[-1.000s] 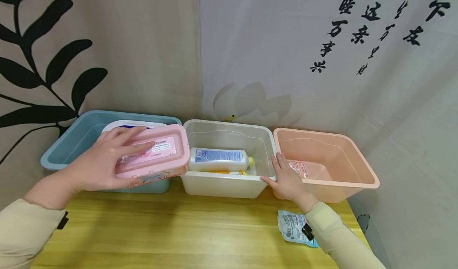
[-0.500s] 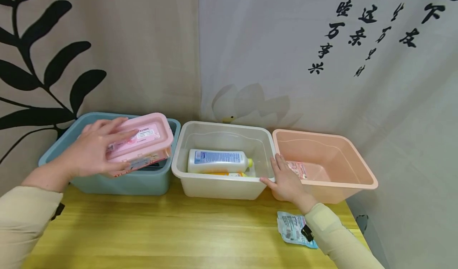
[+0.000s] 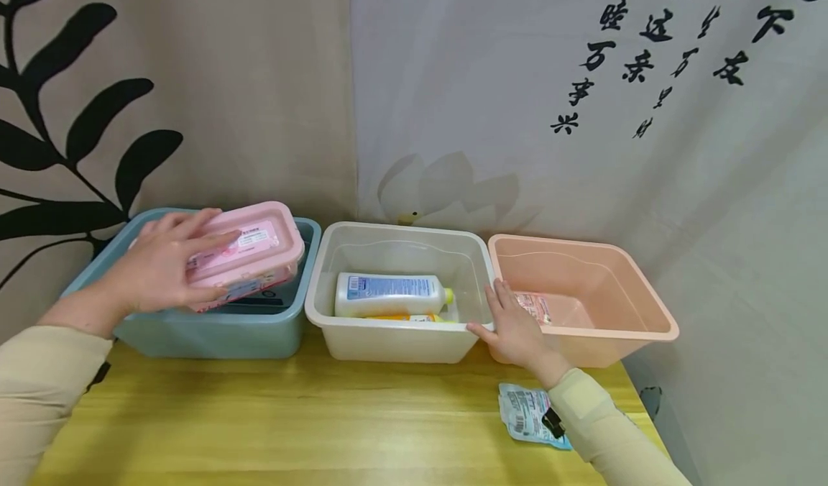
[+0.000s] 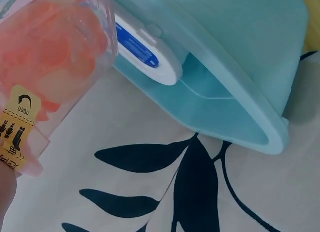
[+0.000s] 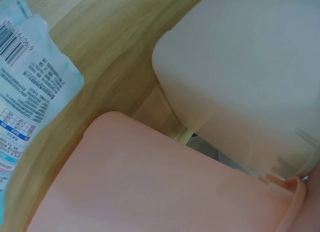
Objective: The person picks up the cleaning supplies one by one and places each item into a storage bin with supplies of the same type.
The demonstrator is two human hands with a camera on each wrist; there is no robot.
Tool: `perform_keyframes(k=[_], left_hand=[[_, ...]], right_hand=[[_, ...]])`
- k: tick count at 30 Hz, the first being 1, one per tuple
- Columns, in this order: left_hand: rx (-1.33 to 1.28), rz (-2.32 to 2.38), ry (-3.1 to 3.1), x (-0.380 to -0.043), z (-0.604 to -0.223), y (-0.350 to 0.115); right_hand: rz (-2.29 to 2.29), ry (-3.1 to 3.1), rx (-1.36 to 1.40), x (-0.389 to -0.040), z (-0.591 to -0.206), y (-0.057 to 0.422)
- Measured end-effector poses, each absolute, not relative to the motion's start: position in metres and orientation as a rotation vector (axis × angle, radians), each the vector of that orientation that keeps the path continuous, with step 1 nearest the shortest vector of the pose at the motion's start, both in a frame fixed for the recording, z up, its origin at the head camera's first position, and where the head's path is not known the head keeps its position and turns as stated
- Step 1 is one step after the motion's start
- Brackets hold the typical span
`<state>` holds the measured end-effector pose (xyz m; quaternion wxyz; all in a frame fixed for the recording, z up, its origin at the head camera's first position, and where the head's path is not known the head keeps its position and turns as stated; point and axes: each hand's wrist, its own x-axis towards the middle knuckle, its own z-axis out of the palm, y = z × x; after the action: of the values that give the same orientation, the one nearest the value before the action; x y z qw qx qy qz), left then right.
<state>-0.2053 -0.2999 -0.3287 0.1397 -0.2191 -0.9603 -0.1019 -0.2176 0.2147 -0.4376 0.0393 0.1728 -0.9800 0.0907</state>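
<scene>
My left hand (image 3: 158,263) grips a pink-lidded box (image 3: 249,245), slightly tilted, over the blue bin (image 3: 213,338). In the left wrist view the clear side of the box (image 4: 55,57) shows pink-orange contents and a yellow "open" label. Inside the bin lies a white item with a blue label (image 4: 137,47); a dark thing (image 3: 274,297) is partly visible beneath the box. My right hand (image 3: 517,331) rests with extended fingers on the white bin's rim, beside the peach bin (image 3: 595,349). The white bin (image 3: 401,342) contains a white bottle (image 3: 388,295) with a yellow cap.
An orange-yellow package (image 3: 407,318) lies before the bottle. The peach bin holds a pink-red packet (image 3: 535,306). On the wooden table (image 3: 291,421), a light blue pouch (image 3: 527,410) lies partly under the right forearm. A printed curtain (image 3: 440,98) hangs behind the bins.
The left hand has carried the pink-lidded box left and back, from beside the white bin to over the blue bin. The white bin has shifted slightly left; the right hand stays on its rim.
</scene>
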Motion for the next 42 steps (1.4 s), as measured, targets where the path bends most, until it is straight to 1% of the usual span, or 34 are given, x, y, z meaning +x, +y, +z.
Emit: perform_keyframes(k=[9,19,26,36,42], left_hand=[[-0.667,-0.203,-2.857,-0.218,-0.334,-0.296],[-0.717,-0.193,-2.846,-0.222,-0.352,-0.300],[-0.690,-0.323,-2.875,-0.225,-0.354,-0.303],[-0.598,-0.357,-2.990,-0.228,-0.349,-0.300],[-0.524,-0.349,-3.020,-0.227,-0.351,-0.307]], right_hand=[[0.287,-3.017,0.511,-0.217,-0.436,0.214],[0.284,-3.008,0.516,-0.215,-0.435,0.212],[0.279,-3.014,0.496,-0.216,-0.436,0.213],[0.288,-3.019,0.484,-0.215,-0.435,0.212],[0.281,-3.010,0.484,-0.215,-0.437,0.213]])
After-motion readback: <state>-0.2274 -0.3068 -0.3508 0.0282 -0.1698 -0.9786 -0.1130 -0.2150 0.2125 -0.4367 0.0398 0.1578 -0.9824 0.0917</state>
